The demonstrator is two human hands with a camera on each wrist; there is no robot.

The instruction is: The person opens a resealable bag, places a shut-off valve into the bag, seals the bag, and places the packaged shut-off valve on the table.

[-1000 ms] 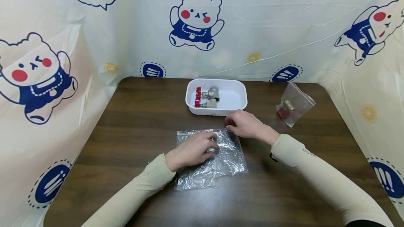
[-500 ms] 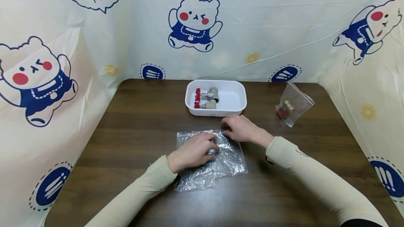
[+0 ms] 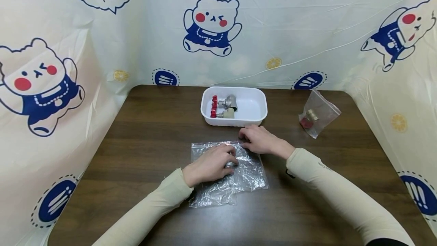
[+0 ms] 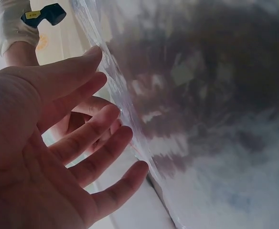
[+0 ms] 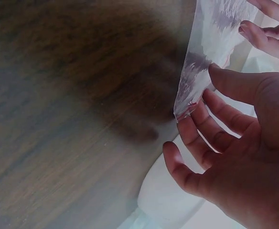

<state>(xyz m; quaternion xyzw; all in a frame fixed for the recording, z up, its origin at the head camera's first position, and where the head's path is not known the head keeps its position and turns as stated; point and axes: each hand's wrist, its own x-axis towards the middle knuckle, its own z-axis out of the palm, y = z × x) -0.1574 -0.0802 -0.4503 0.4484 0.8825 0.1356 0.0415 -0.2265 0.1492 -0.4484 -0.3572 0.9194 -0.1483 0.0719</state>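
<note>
A clear zip-lock bag point(image 3: 250, 174) lies flat on the wooden table, its zip edge toward the white tray. My left hand point(image 3: 209, 164) rests on the bag's upper middle, fingers loosely bent, as the left wrist view of that hand point(image 4: 77, 143) also shows. At the bag's far right corner, my right hand point(image 3: 261, 139) touches the zip edge with its fingertips. In the right wrist view, the thumb of the right hand point(image 5: 240, 143) and its fingers stand apart at the bag's edge point(image 5: 187, 90). Whether a second bag layer lies beneath cannot be told.
Behind the bag stands the white tray point(image 3: 250, 105), holding two valves point(image 3: 229, 101) with red handwheels. At the right lies another zip-lock bag point(image 3: 324, 113) with a brass-coloured, red-handled part inside. A patterned curtain point(image 3: 269, 22) surrounds the back and sides of the table point(image 3: 153, 124).
Over the last second my right hand has slid slightly left along the bag's zip edge. The left hand and the bag stay nearly in place.
</note>
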